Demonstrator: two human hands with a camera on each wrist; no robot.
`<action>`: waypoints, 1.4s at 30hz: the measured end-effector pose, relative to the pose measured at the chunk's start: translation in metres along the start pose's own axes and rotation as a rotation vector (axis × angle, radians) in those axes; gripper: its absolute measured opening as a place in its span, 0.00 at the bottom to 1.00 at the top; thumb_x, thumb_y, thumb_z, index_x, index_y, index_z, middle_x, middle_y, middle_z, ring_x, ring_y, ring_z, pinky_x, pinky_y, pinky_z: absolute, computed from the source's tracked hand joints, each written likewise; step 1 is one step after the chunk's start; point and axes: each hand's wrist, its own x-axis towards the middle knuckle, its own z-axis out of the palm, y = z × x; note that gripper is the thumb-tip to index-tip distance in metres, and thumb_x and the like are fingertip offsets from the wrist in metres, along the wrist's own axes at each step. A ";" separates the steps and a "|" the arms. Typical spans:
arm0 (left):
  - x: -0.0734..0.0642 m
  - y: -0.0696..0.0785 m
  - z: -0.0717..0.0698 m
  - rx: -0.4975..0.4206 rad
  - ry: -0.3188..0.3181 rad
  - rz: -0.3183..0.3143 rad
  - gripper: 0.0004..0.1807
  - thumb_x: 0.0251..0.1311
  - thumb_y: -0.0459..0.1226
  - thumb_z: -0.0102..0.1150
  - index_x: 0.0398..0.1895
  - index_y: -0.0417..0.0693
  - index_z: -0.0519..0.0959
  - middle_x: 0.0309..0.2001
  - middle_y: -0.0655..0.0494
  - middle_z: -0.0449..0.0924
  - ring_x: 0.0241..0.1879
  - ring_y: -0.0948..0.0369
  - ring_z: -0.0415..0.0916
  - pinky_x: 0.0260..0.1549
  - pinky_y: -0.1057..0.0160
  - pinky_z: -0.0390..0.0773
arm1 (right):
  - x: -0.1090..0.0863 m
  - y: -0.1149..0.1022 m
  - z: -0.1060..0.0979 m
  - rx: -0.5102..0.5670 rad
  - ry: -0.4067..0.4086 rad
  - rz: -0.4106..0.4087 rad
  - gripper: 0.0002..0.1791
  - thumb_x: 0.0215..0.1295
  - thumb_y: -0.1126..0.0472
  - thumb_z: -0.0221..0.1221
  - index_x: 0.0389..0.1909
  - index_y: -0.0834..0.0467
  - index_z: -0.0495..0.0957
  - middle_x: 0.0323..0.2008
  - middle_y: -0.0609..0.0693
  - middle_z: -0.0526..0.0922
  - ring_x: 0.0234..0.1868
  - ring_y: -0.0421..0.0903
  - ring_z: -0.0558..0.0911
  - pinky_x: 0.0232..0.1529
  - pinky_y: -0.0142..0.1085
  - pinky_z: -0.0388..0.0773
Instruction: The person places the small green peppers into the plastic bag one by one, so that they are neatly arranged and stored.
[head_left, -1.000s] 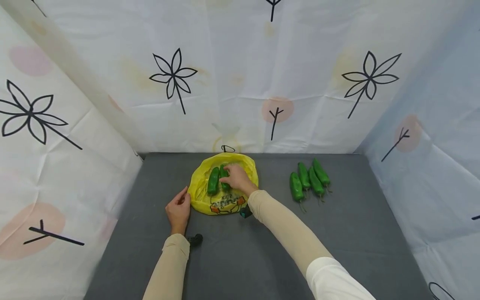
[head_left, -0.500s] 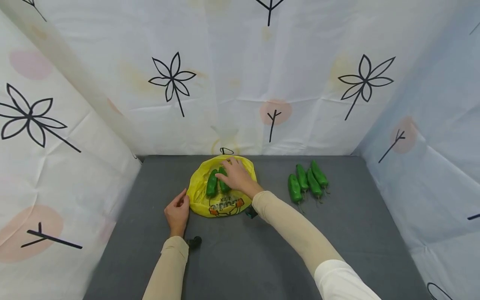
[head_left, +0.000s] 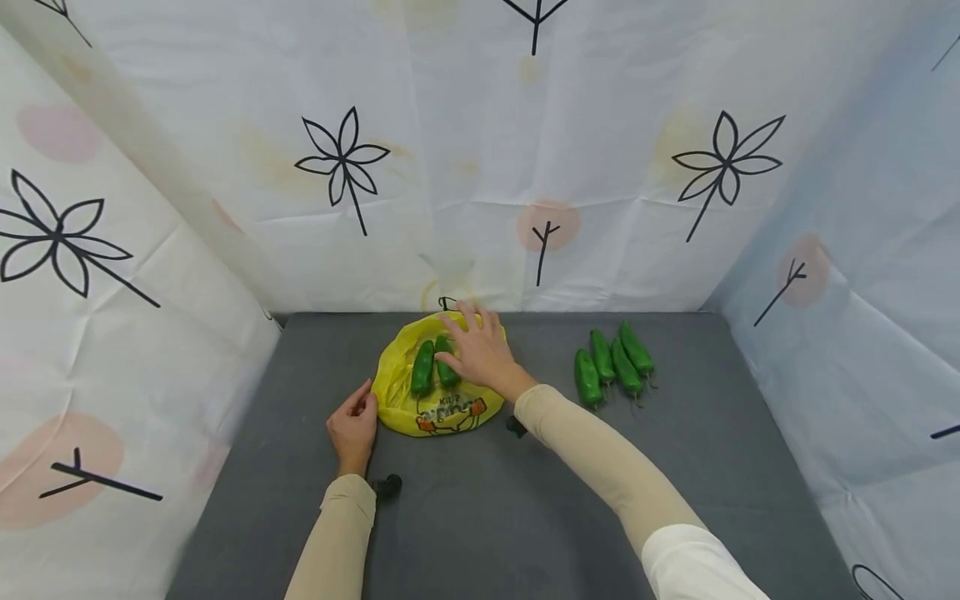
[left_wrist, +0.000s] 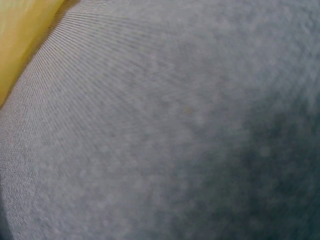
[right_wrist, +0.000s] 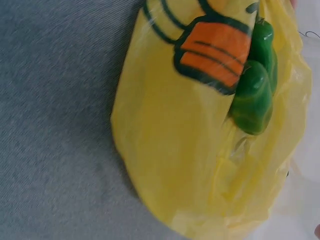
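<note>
A yellow plastic bag [head_left: 401, 412] with a printed cartoon lies spread on the grey table, its mouth wide. Two green peppers [head_left: 422, 368] rest side by side inside it; they show again as green peppers [right_wrist: 252, 100] in the right wrist view. My left hand [head_left: 352, 427] pinches the bag's left rim between thumb and fingers. Over the bag's right side is my right hand [head_left: 482, 354], fingers spread and holding nothing, thumb beside the right-hand pepper [head_left: 446, 373]. The left wrist view shows only the bag's edge [left_wrist: 22, 40] in its top left corner and the table cloth.
On the table to the right lie several more green peppers [head_left: 615, 362], grouped close together with stems toward me. White patterned cloth walls [head_left: 450, 208] close off the back and both sides. Dark wrist camera parts [head_left: 387, 487] stick out by the left wrist.
My right hand has let go of the right-hand pepper in the bag, its fingers spreading as it shifts right and slightly up. The left hand stays at the bag's rim.
</note>
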 end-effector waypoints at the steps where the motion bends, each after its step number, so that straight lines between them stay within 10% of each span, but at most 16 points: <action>1: 0.000 0.000 0.000 0.000 0.001 0.000 0.13 0.63 0.39 0.64 0.50 0.55 0.90 0.36 0.46 0.90 0.25 0.78 0.72 0.29 0.81 0.69 | -0.001 0.001 0.000 0.003 0.002 0.002 0.40 0.73 0.31 0.49 0.81 0.40 0.53 0.81 0.55 0.50 0.80 0.62 0.53 0.77 0.62 0.53; 42: 0.000 0.001 0.002 0.056 0.003 0.003 0.13 0.64 0.38 0.64 0.50 0.53 0.90 0.37 0.45 0.90 0.25 0.78 0.71 0.29 0.81 0.68 | -0.047 0.062 0.013 -0.029 -0.091 0.123 0.45 0.71 0.25 0.43 0.83 0.35 0.43 0.84 0.58 0.37 0.82 0.69 0.40 0.75 0.71 0.37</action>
